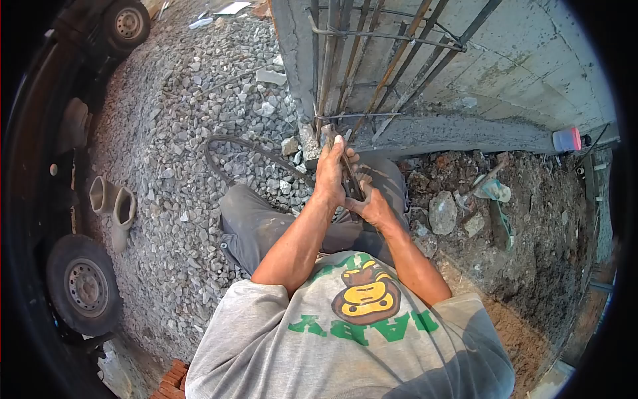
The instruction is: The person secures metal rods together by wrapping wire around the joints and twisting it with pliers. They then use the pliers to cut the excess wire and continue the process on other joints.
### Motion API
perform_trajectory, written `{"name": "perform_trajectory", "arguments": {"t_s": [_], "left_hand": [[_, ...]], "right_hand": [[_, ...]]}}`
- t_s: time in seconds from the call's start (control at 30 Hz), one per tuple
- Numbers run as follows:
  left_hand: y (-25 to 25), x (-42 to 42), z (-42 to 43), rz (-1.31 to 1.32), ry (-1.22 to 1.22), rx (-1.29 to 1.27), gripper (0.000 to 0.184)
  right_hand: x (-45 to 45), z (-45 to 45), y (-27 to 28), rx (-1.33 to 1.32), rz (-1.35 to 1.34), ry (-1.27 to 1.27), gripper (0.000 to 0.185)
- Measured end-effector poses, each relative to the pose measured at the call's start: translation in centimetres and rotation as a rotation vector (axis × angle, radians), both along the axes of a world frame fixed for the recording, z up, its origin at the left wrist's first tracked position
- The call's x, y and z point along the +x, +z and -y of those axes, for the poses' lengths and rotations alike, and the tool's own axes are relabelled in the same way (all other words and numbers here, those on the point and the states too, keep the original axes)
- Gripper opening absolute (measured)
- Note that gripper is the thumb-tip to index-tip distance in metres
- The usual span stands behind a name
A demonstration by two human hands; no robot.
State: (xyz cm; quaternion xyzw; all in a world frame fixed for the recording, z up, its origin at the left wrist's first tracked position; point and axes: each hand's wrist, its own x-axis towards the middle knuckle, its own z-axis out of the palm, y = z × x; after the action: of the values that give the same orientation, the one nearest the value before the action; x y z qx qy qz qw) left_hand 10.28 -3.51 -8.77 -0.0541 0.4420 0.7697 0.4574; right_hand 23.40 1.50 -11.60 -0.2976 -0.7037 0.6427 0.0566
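My left hand is closed around a dark, long-handled tool that looks like a pair of pincers, its thumb pointing up toward the tool's head. Lower and to the right, my right hand grips the handle end. The jaws reach up to the foot of a cage of steel reinforcing bars, close to the lowest stirrup. Whether the jaws touch a bar or hold tie wire cannot be made out. My fingers partly cover the tool.
Concrete walls rise behind the bars. Grey gravel spreads at left, with a dark hose, rubber boots and a vehicle wheel. On the right lie dirt, stones and a pink-and-white tub.
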Motion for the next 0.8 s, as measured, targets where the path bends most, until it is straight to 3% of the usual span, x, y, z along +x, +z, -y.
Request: {"name": "perform_trajectory", "arguments": {"t_s": [0.03,0.1,0.17,0.23,0.27,0.3,0.33,0.43,0.5,0.63,0.7,0.77,0.8], "left_hand": [[-0.4,0.1,0.0,-0.037,0.035,-0.089,0.041],[-0.7,0.4,-0.1,-0.005,0.010,-0.137,0.044],[-0.2,0.9,-0.1,-0.144,0.005,-0.129,0.047],[0.4,0.6,1.1,-0.115,-0.172,-0.086,0.048],[-0.1,0.3,1.4,-0.253,-0.231,-0.106,0.046],[0.2,0.4,1.9,-0.312,-0.192,-0.151,0.040],[0.7,0.3,2.2,-0.367,-0.192,-0.196,0.035],[0.7,0.7,1.9,-0.650,-0.175,-0.295,0.028],[2.8,1.9,1.5,-1.242,-0.305,-0.633,0.027],[1.6,3.4,0.4,-1.342,-0.359,-0.609,0.023],[1.6,4.2,-0.1,-1.159,-0.382,-0.500,0.025],[2.1,4.4,-0.3,-1.078,-0.416,-0.469,0.025],[2.3,4.3,-0.4,-0.884,-0.407,-0.364,0.024]], "right_hand": [[0.0,0.5,-0.3,0.677,-0.037,-0.038,0.054],[0.0,1.4,0.1,0.803,-0.040,-0.053,0.060],[-0.9,2.3,1.0,0.751,0.291,0.017,0.054],[-1.4,1.8,0.9,0.448,0.266,-0.001,0.039],[-1.2,1.7,0.0,0.388,0.119,-0.061,0.037],[-0.7,1.4,2.1,0.224,0.209,-0.049,0.040],[-0.4,1.4,3.2,0.226,0.368,-0.020,0.042],[1.4,1.5,4.6,0.093,0.341,-0.015,0.044],[2.8,1.4,4.4,-0.015,0.310,-0.124,0.046],[6.0,0.9,5.4,-0.058,0.382,-0.217,0.046],[7.7,0.4,3.8,-0.466,0.056,-0.322,0.046],[9.1,-0.4,1.0,-0.666,-0.051,-0.398,0.051],[9.5,-0.8,1.2,-0.772,-0.208,-0.441,0.050]]}}
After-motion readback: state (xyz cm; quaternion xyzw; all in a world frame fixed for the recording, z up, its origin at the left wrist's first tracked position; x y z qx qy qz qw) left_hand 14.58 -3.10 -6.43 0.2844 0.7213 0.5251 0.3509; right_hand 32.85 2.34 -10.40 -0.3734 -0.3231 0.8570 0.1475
